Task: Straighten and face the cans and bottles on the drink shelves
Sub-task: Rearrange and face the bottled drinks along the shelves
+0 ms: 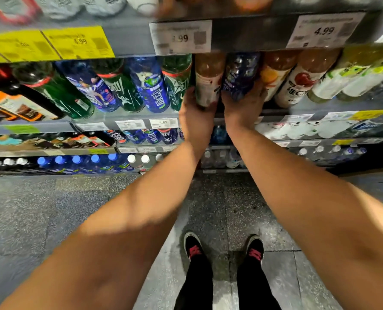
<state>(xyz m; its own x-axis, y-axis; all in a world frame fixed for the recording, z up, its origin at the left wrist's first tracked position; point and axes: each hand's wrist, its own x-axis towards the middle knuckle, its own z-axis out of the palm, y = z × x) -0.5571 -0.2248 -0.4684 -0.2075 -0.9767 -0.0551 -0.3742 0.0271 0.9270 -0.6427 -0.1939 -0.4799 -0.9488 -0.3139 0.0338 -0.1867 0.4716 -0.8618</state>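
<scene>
Left hand (195, 113) curls round the amber bottle (208, 79), right hand (244, 108) round the dark blue bottle (239, 74); full, rigid, likely heavy and slick, best gripped low on the body.

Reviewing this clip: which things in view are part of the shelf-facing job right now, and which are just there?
In the job:
- left hand gripping the brown-topped bottle
- right hand gripping the dark blue bottle
- neighbouring green bottles and blue bottles on the same shelf

Just there:
- price tags
- lower-shelf water bottles
- floor
</scene>
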